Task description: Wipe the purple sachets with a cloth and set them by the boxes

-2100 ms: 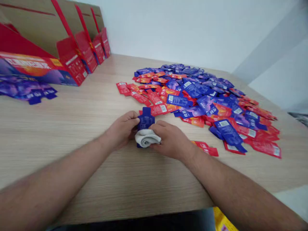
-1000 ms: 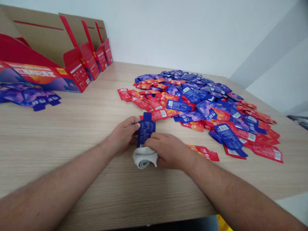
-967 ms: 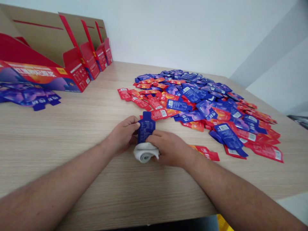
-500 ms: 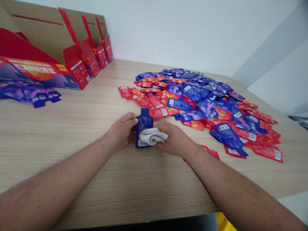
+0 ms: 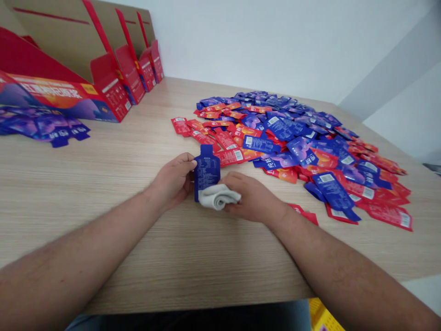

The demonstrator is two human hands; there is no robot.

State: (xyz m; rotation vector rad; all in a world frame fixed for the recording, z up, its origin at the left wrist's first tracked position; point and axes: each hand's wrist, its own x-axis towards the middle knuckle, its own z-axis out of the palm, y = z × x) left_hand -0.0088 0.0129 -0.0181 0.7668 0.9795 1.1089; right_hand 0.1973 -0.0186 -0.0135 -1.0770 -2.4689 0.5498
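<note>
My left hand (image 5: pixel 177 180) grips a dark blue pouch (image 5: pixel 207 171) by its left edge, thumb on the printed face. The pouch stands upright with its narrow neck at the top. In my right hand (image 5: pixel 250 197) is a folded white cloth (image 5: pixel 219 196), pressed against or just in front of the pouch's lower end, which it partly covers. The right fingertips are hidden behind the cloth. Just beyond both hands, a large heap of blue and red pouches (image 5: pixel 282 128) spreads over the table.
On the left stand red cardboard boxes (image 5: pixel 69 99) with raised lids. Several blue pouches (image 5: pixel 41 126) lie in front of the nearest box. A red pouch (image 5: pixel 305 213) lies by my right forearm on the wooden table (image 5: pixel 193 262). Something yellow (image 5: pixel 324 317) shows below the table edge.
The cloth now sits lower against the pouch, covering its bottom part and leaving more of the printed text visible. The whole view has shifted slightly.
</note>
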